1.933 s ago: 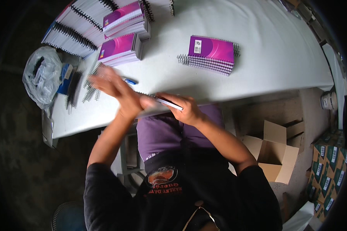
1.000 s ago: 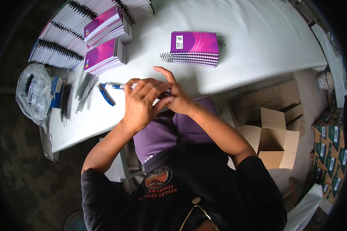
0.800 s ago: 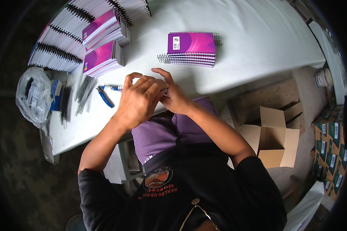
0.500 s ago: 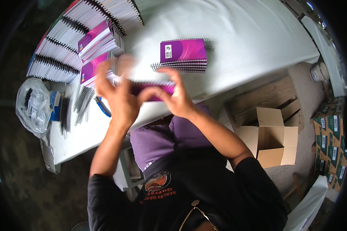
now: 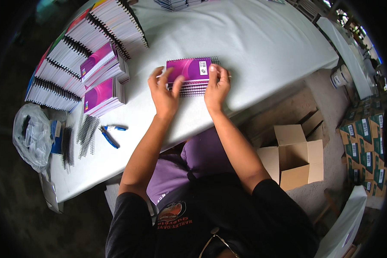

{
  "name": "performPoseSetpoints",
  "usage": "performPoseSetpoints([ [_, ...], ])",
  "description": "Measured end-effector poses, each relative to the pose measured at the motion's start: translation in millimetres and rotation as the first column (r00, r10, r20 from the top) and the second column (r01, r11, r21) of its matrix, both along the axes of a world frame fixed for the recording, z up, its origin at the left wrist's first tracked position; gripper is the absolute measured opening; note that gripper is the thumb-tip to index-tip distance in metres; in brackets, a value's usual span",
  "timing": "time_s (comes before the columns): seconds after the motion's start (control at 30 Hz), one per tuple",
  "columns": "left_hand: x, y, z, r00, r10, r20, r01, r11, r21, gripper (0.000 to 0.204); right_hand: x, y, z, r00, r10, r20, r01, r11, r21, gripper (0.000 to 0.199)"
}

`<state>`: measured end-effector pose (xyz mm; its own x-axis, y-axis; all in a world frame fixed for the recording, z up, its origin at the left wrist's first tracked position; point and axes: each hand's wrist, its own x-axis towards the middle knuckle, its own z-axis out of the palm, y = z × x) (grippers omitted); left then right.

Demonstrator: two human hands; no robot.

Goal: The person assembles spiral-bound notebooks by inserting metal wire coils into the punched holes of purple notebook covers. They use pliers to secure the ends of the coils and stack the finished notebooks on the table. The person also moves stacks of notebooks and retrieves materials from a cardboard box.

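Observation:
A small stack of purple spiral-bound notebooks [image 5: 190,74] lies on the white table [image 5: 253,56] in front of me. My left hand [image 5: 164,93] rests on the stack's left end with fingers spread over the top cover. At the right end my right hand [image 5: 216,85] presses against the side of the stack. Both hands hold the pile between them.
Two more piles of purple notebooks [image 5: 103,81] and rows of unbound white pads [image 5: 73,56] lie at the left. Loose black spiral coils [image 5: 85,133], blue pliers [image 5: 109,136] and a plastic bag [image 5: 30,135] sit near the table's left end. An open cardboard box [image 5: 296,155] stands on the floor at right.
I held a notebook up near my chest with both hands, then carried it forward and set it on the purple stack. Both hands now rest on that stack.

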<state>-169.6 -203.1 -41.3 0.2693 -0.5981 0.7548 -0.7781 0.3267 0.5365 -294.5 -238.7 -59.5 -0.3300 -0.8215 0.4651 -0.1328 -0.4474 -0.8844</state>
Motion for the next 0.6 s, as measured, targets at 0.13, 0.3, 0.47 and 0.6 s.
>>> performPoseSetpoints([
  [0.13,11.9,-0.1,-13.6,0.981,0.000,-0.192,0.024,0.992,0.123,0.021,6.5,-4.5,-5.0,0.997,-0.081,0.011,0.081,0.997,0.021,0.028],
  [0.3,2.2,-5.2,-15.8,0.768,0.026,-0.640,0.076,0.988,0.132,0.035,17.6,-7.3,-7.3,0.985,-0.072,0.157,0.044,0.984,0.175,0.040],
  [0.47,10.5,-3.0,-14.1,0.772,0.141,-0.620,-0.041,0.984,0.172,0.032,32.0,-18.6,-8.5,0.989,0.073,0.132,-0.096,0.979,0.182,0.039],
  [0.6,22.7,14.9,9.5,0.867,0.200,-0.457,-0.005,0.920,0.393,0.027,31.5,-15.9,-10.2,0.996,0.060,0.062,-0.069,0.987,0.143,0.040],
])
